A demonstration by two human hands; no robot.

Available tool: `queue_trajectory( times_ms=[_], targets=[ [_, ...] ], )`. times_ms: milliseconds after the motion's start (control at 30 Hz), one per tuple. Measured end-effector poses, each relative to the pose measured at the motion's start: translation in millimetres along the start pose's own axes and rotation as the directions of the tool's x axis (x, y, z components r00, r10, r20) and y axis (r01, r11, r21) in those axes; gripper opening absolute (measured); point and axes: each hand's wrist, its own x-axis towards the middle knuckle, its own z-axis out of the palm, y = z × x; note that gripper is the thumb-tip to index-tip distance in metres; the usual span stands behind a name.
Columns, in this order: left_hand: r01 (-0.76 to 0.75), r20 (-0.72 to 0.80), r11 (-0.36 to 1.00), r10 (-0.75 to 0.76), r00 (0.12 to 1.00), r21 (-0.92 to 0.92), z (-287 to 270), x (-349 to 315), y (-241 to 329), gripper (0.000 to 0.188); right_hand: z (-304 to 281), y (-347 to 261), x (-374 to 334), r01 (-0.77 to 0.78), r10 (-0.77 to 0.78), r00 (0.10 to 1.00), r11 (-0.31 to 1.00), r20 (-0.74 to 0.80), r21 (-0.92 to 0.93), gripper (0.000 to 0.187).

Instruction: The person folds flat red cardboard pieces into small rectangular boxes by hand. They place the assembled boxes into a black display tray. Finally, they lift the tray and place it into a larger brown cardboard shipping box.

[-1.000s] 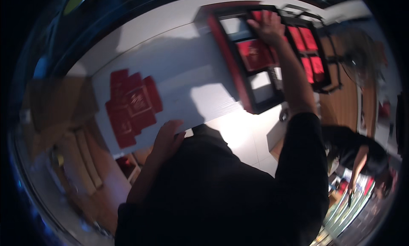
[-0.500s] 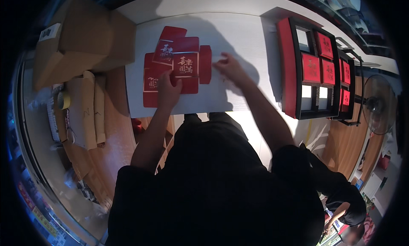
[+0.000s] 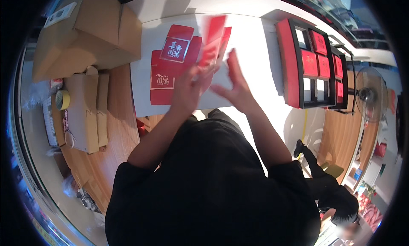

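Observation:
In my left hand (image 3: 187,89) is a red folding-carton blank (image 3: 211,39), lifted off the table and tilted up, blurred by motion. My right hand (image 3: 238,89) is just to its right, fingers stretched and thumb apart, holding nothing. Whether its fingertips touch the carton I cannot tell. On the white table (image 3: 253,41) lie more flat red carton blanks, overlapping: one (image 3: 175,46) farther off and another (image 3: 162,95) nearer, each with gold lettering. Part of them is hidden behind my left hand and the lifted blank.
At the table's right are red-and-black gift boxes (image 3: 288,69) with small red boxes (image 3: 317,61) in their compartments. A fan (image 3: 367,92) stands beyond. On the left are a large cardboard box (image 3: 98,37), folded cardboard (image 3: 83,114) and a tape roll (image 3: 63,100). Another person (image 3: 338,199) is at lower right.
One red carton blank has come up off the pile in my left hand. My right hand has opened from a closed shape. My view has shifted slightly.

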Motion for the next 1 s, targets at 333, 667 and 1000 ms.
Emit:
queue_trajectory(
  times_ms=[333,667,1000],
  targets=[
    [-0.728,0.419,0.334,0.645,0.639,0.598,0,24,100,0.059,-49,-63,-38,-0.173,0.212,0.976,0.593,0.054,0.787,0.026],
    [-0.569,0.633,0.692,0.207,0.746,0.444,17,40,133,0.042,-54,-53,-58,0.024,-0.115,0.991,0.677,0.073,0.736,0.061],
    [-0.347,0.781,0.937,0.185,0.596,0.042,24,62,113,0.051,-55,-9,-61,-0.132,-0.501,0.862,-0.061,0.084,0.989,0.086]
  ],
)
